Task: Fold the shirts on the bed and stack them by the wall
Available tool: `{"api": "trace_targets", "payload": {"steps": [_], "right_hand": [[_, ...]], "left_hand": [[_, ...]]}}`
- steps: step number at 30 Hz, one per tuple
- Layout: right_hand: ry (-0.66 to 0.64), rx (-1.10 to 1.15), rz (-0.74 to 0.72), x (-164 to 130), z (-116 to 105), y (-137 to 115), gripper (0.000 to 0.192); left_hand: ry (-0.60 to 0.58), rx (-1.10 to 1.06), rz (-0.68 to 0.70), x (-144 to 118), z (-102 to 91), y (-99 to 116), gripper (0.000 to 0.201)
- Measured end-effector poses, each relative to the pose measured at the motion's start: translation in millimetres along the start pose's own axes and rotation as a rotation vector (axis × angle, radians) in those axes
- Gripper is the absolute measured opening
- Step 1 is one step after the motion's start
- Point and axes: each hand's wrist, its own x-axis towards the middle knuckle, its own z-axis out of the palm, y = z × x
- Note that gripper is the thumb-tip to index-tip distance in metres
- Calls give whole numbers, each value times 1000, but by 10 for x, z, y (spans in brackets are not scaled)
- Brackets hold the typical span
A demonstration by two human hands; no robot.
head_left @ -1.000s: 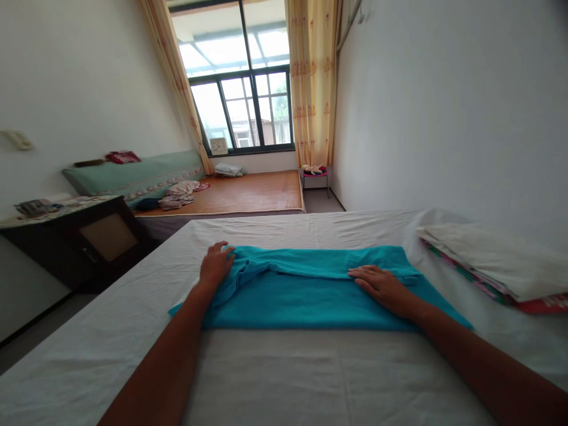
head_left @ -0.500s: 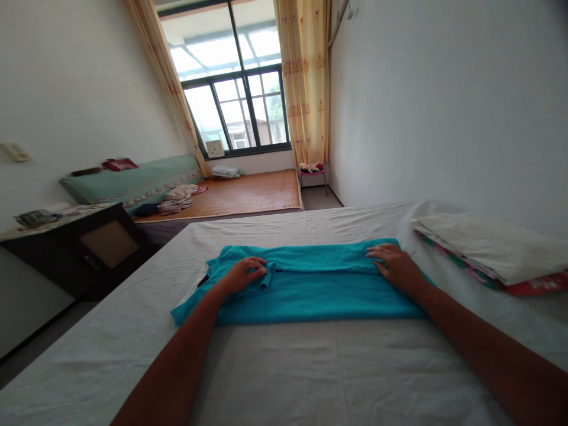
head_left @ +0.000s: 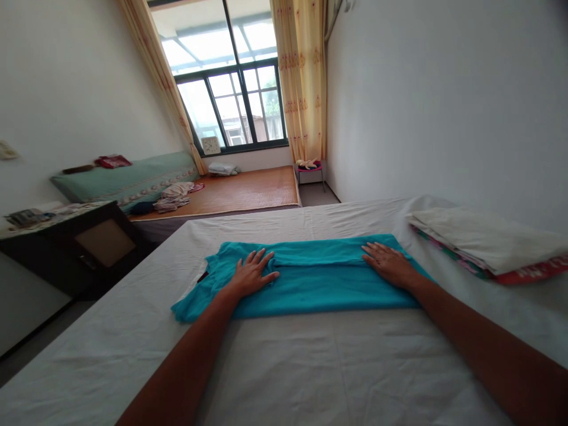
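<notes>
A turquoise shirt [head_left: 322, 290] lies folded lengthwise into a long strip on the white sheet [head_left: 346, 367], with its two folded sides meeting along a line near the middle. My left hand [head_left: 252, 274] rests flat on the shirt toward its left end, fingers spread. Toward the other end, my right hand [head_left: 387, 263] also presses flat on the cloth with its fingers stretched out. At the far left the shirt flares out, and a small dark patch shows near the neck edge.
A folded stack of cloth [head_left: 483, 239] sits on the sheet at the right, by the wall. Beyond are a bed with a brown mat [head_left: 248, 189], a dark cabinet [head_left: 104, 239] on the left, a small stool [head_left: 310, 167] and a window [head_left: 239, 106].
My left hand has opened from a pinch on a bunched bit of the shirt and now lies flat. My right hand has flattened onto the cloth. The view has shifted slightly.
</notes>
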Motion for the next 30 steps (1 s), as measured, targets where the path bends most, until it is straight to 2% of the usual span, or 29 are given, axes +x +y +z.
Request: {"api": "trace_targets", "payload": {"steps": [3,5,12,16,19,22,25,30], "right_hand": [[23,-26,38,9,17,104,58],[26,-36,47,7,17,128,58],[16,-31,85,-3,3,120,59],[53,-31,110,8,33,177,57],[121,-49,138,31,28,240,53],[170,-69,229,29,-43,314,51],[125,-64,357,-31,-180,378,51],[-3,-43,487,-157,-453,399,64]], "left_hand": [[8,-5,-8,25,28,-90,72],[7,-5,-44,40,49,-223,67],[0,41,-328,13,19,-834,69],[46,34,-462,-29,21,-1052,72],[116,46,-485,-40,51,-1110,70],[157,71,-464,-33,76,-1104,65],[169,95,-444,-14,93,-1098,63],[167,81,-451,11,108,-1112,61]]}}
